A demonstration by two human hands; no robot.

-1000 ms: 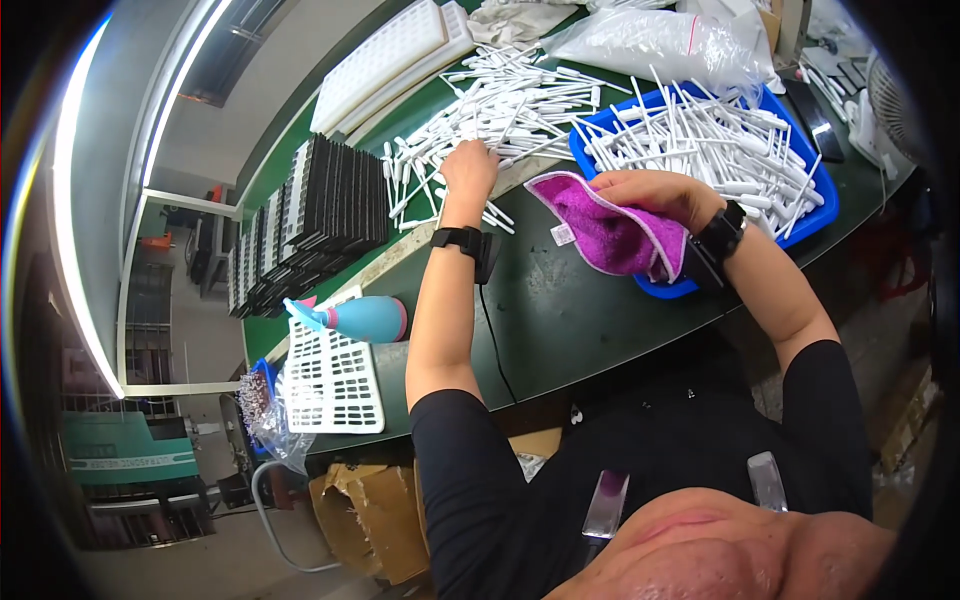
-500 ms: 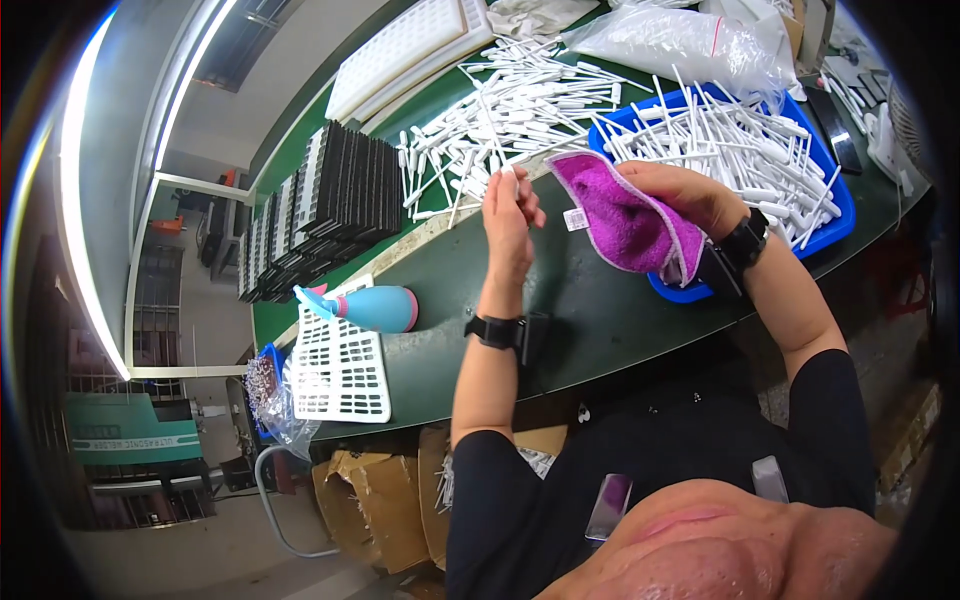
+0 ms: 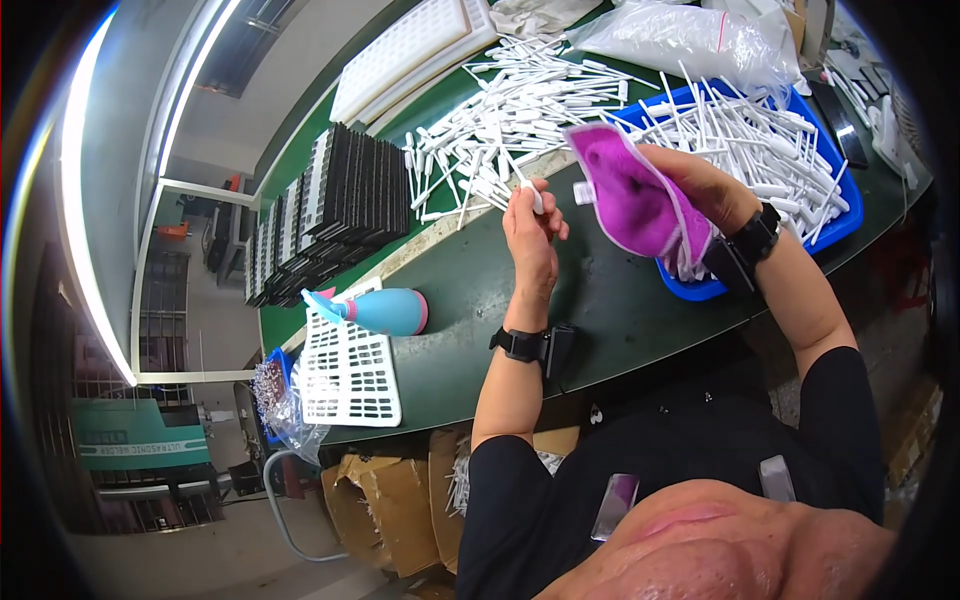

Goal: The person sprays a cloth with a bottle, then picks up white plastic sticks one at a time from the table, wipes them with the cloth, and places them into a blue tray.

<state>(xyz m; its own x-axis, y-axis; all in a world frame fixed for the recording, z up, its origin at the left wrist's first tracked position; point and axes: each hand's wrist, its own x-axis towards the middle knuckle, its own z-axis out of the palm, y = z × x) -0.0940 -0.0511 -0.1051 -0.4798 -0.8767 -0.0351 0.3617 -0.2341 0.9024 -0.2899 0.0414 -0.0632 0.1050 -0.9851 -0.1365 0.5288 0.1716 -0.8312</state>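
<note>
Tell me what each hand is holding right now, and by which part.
The left hand pinches one white plastic stick by its lower end, the rest pointing up. The right hand grips a magenta cloth from behind, its face spread toward the stick.

Right hand [image 3: 700, 180]: fingers hidden behind purple cloth [image 3: 640, 200]. Left hand [image 3: 530, 235] covers most of a white stick [image 3: 533, 197]; only tip shows. Blue tray [image 3: 835, 225]: near side blocked by right forearm. Clear bag [image 3: 690, 40] at 12 o'clock, cut off by frame edge.
</note>
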